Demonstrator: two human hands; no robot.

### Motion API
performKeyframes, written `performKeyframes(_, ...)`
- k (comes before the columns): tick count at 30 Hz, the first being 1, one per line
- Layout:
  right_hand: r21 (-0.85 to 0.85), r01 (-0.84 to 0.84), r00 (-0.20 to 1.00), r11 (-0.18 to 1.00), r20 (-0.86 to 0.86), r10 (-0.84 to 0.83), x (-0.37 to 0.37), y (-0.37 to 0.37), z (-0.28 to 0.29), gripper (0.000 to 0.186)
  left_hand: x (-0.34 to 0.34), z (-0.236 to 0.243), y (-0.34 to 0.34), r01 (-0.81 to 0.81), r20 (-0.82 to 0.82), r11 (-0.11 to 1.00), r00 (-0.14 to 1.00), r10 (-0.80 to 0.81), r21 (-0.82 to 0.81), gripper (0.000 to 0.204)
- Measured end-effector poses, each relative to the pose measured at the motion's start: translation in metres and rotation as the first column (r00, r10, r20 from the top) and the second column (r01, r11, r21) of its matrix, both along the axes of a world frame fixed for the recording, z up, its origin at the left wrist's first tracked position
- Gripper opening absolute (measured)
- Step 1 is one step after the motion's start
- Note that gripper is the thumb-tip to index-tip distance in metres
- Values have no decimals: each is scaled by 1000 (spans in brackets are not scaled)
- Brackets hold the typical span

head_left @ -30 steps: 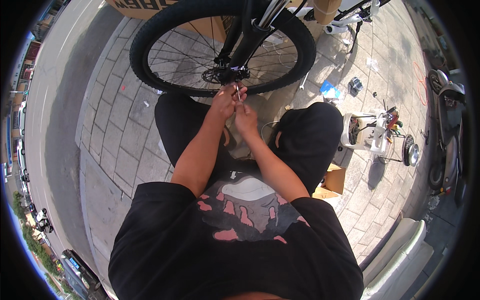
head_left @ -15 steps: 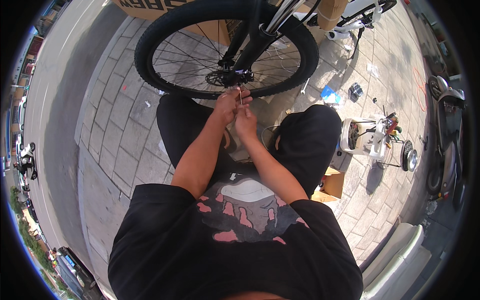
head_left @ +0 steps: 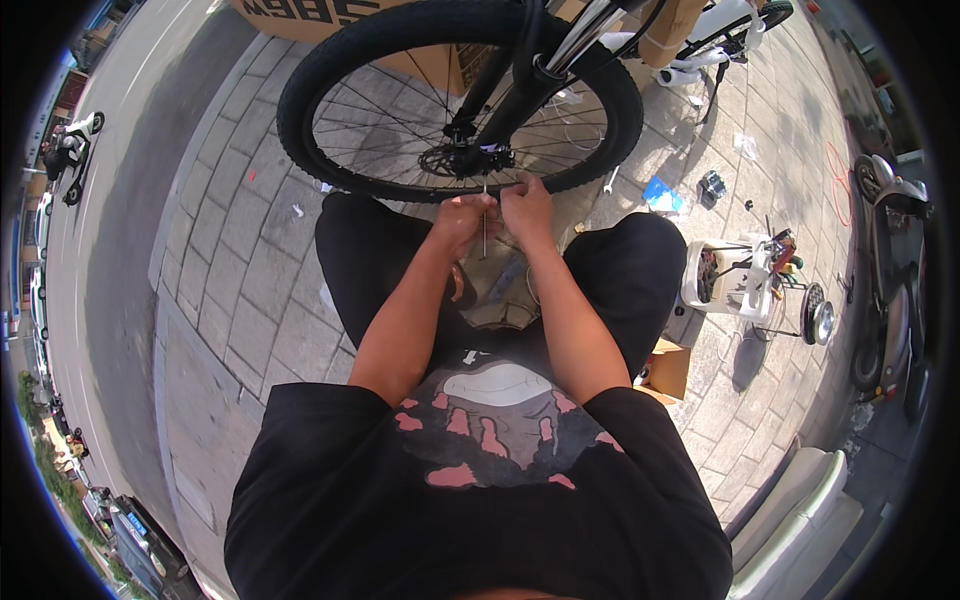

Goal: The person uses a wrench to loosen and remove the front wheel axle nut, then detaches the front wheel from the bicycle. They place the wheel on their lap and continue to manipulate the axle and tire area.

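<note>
Pointing twd wheel hub (head_left: 487,158), thin rod (head_left: 485,246) runs thru curled fingers of L hand (head_left: 463,222); R hand (head_left: 527,210) (hold unclear, can't tell) just beside.

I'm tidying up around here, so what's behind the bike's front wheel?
A cardboard box and paving show behind the front wheel. The wheel covers part of both, and the box's inside can't be seen.

- Tyre (head_left: 296,115): matt rubber, rough tread.
- Rod (head_left: 485,240), in front of tyre: shiny metal.
- Fork tube (head_left: 585,41), over tyre: glossy metal.
- Carton (head_left: 325,12), behind tyre: matt cardboard.
- Bin (head_left: 740,301), right of tyre: smooth plastic.
</note>
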State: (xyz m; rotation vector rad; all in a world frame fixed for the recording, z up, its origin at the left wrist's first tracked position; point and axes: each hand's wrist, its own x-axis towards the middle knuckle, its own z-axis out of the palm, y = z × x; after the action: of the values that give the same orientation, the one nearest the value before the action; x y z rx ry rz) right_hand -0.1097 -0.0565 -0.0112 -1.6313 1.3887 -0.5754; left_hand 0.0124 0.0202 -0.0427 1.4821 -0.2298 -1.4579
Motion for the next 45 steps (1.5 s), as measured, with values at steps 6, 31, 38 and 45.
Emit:
performKeyframes(6,-168,-237,965,957,-154,212,1,-41,-27,61,-3,19,-1,29,17,999,999,-30,25,25)
performKeyframes(31,525,-53,985,849,168,-42,-48,103,1,46,-4,21,-5,-54,8,998,999,53,43,24)
performKeyframes(38,903,-331,607,272,425,-671,-35,100,-25,30,6,41,3,148,48,985,987,-153,83,27)
performKeyframes(45,895,-179,869,408,338,-361,-35,101,-31,30,16,34,7,215,18,972,976,-218,92,18)
